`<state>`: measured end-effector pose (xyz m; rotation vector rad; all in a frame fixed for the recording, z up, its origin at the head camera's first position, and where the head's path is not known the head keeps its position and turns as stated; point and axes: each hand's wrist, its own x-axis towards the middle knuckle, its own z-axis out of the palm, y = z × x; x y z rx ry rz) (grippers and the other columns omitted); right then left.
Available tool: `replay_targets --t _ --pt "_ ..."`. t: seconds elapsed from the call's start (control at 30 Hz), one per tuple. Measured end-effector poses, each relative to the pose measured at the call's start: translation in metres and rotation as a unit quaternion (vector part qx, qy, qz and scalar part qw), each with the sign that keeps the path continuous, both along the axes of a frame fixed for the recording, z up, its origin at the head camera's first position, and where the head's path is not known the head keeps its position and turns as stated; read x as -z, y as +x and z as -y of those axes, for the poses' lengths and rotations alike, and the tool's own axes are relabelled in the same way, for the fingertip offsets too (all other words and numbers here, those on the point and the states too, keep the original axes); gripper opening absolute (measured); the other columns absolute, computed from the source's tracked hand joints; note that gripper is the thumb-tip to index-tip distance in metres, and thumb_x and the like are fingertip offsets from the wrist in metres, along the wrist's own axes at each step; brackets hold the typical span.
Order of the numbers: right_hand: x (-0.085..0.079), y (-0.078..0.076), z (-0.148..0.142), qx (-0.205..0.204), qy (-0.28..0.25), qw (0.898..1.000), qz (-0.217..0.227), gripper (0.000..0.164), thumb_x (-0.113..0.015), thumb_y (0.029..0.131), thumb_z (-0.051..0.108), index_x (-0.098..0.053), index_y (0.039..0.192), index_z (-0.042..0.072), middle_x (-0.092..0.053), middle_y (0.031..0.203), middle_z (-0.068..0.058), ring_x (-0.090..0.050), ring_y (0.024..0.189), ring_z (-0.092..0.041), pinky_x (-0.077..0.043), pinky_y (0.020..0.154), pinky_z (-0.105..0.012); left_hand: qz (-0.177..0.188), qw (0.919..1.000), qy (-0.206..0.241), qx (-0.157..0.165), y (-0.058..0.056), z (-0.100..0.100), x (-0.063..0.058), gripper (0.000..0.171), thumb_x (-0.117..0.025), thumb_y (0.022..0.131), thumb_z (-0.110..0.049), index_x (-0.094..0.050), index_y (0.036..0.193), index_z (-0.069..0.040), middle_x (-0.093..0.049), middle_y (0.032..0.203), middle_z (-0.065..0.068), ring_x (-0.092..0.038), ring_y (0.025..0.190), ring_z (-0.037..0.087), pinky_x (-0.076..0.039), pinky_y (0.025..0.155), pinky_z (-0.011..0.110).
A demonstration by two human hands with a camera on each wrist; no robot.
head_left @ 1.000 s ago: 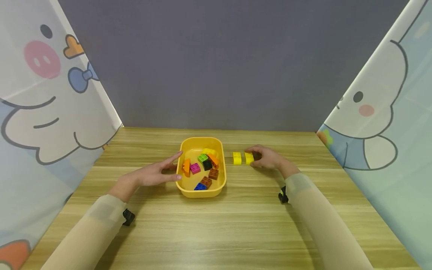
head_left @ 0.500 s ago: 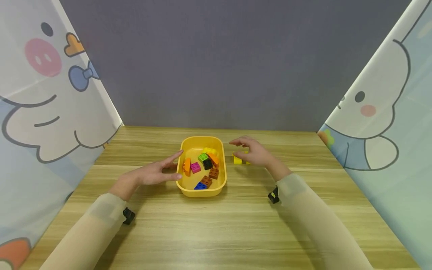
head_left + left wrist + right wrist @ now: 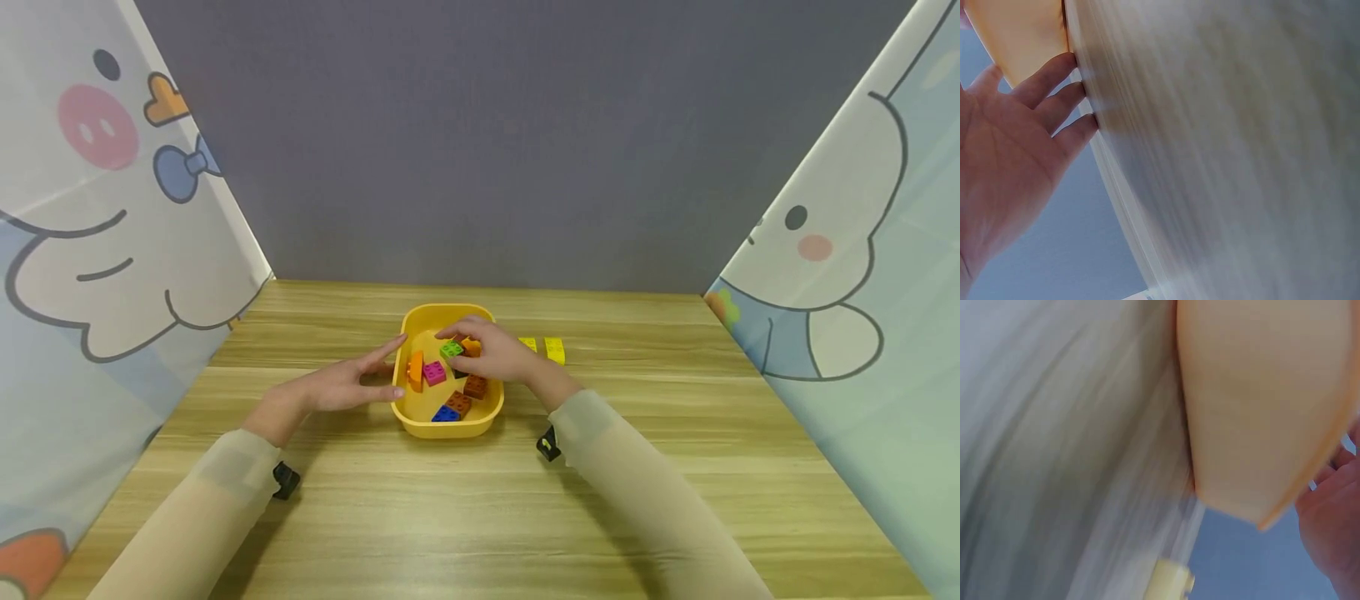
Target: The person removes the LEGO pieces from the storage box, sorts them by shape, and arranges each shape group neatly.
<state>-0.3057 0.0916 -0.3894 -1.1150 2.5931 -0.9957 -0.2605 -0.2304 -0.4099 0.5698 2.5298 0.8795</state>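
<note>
In the head view a yellow tray holds several toy building bricks. Among them are a lime green brick, a magenta brick, an orange brick, a blue brick and brown bricks. My left hand rests against the tray's left wall with thumb and fingers spread. Over the tray's right rim reaches my right hand, thumb and fingers parted around the lime green brick; contact cannot be made out. It partly covers the black brick. The right wrist view shows mostly the tray's outer wall.
Two yellow bricks stand on the wooden table right of the tray; the farther yellow brick shows fully, the nearer yellow brick is partly behind my right hand. A grey panel rises behind the table, with printed cloth walls at both sides.
My right hand has let go of the farther yellow brick, leaving it beside the other, and has moved left over the tray. My left hand has stayed at the tray.
</note>
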Motion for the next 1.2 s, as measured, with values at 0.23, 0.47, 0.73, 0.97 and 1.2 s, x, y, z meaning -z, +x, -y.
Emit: replay_targets --t 0.23,0.47,0.73,0.97,1.2 --pt "0.004 -0.001 0.03 -0.03 0.056 0.998 0.004 0.046 -0.072 0.109 0.032 -0.065 0.152 0.019 -0.063 0.152 -0.007 -0.062 0.132 -0.026 -0.053 0.116 -0.047 -0.009 0.9999 -0.006 0.003 0.001 0.0 0.0 0.1 -0.065 0.101 -0.07 -0.006 0.177 -0.042 -0.046 0.172 0.021 -0.037 0.16 0.056 -0.023 0.124 0.085" --pt "0.008 -0.001 0.036 -0.027 0.127 0.991 -0.022 0.046 -0.07 0.109 0.038 -0.063 0.154 0.034 -0.06 0.153 -0.003 -0.063 0.13 -0.025 -0.051 0.12 -0.051 -0.012 0.9998 -0.004 0.012 0.0 0.0 0.0 0.099 -0.064 0.103 -0.069 -0.006 0.178 -0.04 -0.047 0.172 0.02 -0.039 0.159 0.056 -0.025 0.123 0.086" --pt "0.012 0.002 0.04 -0.033 0.217 0.973 -0.071 0.053 -0.063 0.109 0.054 -0.055 0.16 0.043 -0.059 0.154 0.002 -0.058 0.138 -0.023 -0.039 0.129 -0.053 -0.01 0.9999 -0.001 0.011 -0.002 0.001 0.002 0.099 -0.064 0.103 -0.068 -0.007 0.178 -0.039 -0.048 0.171 0.02 -0.038 0.159 0.056 -0.024 0.123 0.086" --pt "0.016 0.001 0.041 -0.022 0.209 0.975 -0.076 0.047 -0.073 0.104 0.051 -0.062 0.148 0.038 -0.06 0.157 0.007 -0.054 0.147 -0.021 -0.036 0.131 -0.054 -0.011 0.9999 0.002 0.008 -0.001 0.002 0.003 0.099 -0.066 0.102 -0.067 -0.008 0.178 -0.038 -0.049 0.17 0.019 -0.04 0.159 0.053 -0.026 0.124 0.084" --pt "0.015 0.001 0.041 -0.013 0.2 0.978 -0.062 0.044 -0.079 0.099 0.048 -0.064 0.14 0.037 -0.067 0.146 0.01 -0.059 0.138 -0.017 -0.038 0.128 -0.051 -0.009 0.9999 0.001 0.006 -0.001 0.001 0.003 0.099 -0.065 0.102 -0.068 -0.008 0.178 -0.04 -0.048 0.171 0.019 -0.039 0.159 0.054 -0.025 0.124 0.085"
